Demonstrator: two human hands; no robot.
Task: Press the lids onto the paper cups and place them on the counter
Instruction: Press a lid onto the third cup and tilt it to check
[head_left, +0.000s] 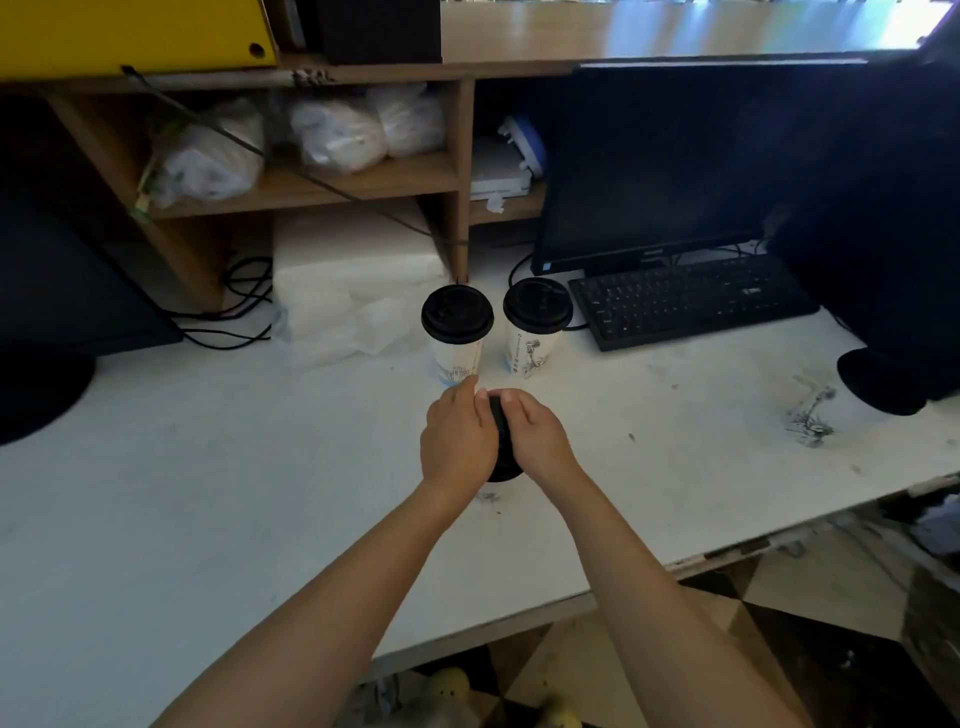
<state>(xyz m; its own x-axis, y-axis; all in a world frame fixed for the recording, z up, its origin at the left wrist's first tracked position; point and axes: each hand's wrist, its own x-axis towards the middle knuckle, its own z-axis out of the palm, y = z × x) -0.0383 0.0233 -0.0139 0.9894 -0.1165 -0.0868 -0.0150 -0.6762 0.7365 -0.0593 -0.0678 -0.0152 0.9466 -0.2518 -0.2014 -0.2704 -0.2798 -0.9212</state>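
While the black lid (503, 467) sits mid-counter, we curl the fingers of our left hand (460, 439) and right hand (540, 439) round it. Any cup beneath is hidden. Just behind, toward the white counter's (208, 467) back edge, stand one capped cup (457, 332) and another capped cup (537, 325), near a keyboard (685, 301) and a wooden shelf (363, 182)

Legible text — none. Printed marks on lidded paper cup (457, 358), second lidded cup (531, 349), monitor bezel (652, 254), keyboard (748, 292) — all too blurred to read.
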